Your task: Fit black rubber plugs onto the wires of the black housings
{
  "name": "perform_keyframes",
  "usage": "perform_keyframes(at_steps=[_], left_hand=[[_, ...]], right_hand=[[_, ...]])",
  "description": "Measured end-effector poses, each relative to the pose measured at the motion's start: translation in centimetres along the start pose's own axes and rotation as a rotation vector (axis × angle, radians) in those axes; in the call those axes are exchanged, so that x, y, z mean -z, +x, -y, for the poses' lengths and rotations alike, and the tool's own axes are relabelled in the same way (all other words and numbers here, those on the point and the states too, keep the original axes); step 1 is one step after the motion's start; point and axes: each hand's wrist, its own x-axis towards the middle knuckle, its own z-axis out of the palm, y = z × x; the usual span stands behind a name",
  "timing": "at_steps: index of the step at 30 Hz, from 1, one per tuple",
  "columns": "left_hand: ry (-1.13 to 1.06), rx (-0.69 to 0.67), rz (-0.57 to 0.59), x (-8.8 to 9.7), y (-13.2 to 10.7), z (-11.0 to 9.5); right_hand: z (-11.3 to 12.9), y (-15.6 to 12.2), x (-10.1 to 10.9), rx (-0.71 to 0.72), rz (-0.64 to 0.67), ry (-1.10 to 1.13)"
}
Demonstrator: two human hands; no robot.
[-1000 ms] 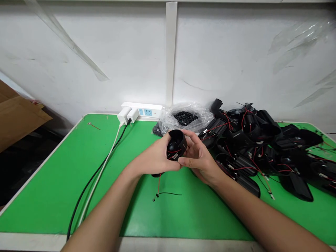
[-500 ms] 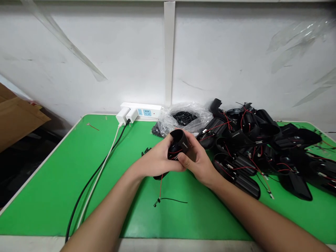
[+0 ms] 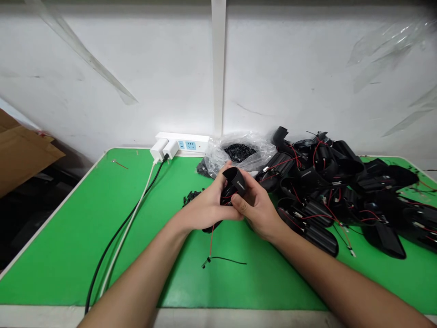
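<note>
Black round plastic housing point(image 3: 235, 183) with wires inside, center of frame, held up off the green mat point(image 3: 85, 228). What's different from a second ago?

Reply: It's tipped. The open mouth faced the camera more before, and now the side with a small white logo shows. Left hand point(image 3: 205, 210) wraps it from below, right hand point(image 3: 260, 210) closes on its right side with the thumb across the front. So it's getting turned in the grip, not put down.

OP: Anything else?

Reply: Thin red wire point(image 3: 211, 237) hangs under it, and the black wire point(image 3: 228, 260) on the mat has slid a bit right. Small black bits point(image 3: 191, 197) left of the left hand show now; a second ago they didn't. The heap of black wired housings point(image 3: 341, 196) at right looks the same.
</note>
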Motion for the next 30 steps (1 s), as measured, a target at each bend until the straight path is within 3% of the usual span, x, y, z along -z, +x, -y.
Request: perform_keyframes(at_steps=[11, 15, 21, 23, 26, 30], left_hand=[[-0.028, 0.002, -0.015, -0.2, 0.2, 0.0], [-0.021, -0.009, -0.003, -0.1, 0.1, -0.1], [-0.088, 0.041, 0.095, 2.0, -0.8, -1.0], [-0.006, 0.035, 0.042, 2.2, -1.1, -1.5], [0.301, -0.001, -0.026, 1.7, -1.3, -2.0], [0.737, -0.013, -0.023, 0.2, -1.5, -1.7]], right_hand=[[0.1, 0.0, -0.3, 0.047, -0.022, -0.119], [-0.2, 0.0, -0.1, 0.026, -0.008, -0.03], [0.0, 0.3, 0.2, 0.043, 0.053, 0.162], [0.2, 0.3, 0.4, 0.146, -0.003, 0.104], [0.5, -0.1, 0.4, 0.314, -0.157, -0.108], [0.5, -0.3, 0.2, 0.325, -0.233, -0.336]])
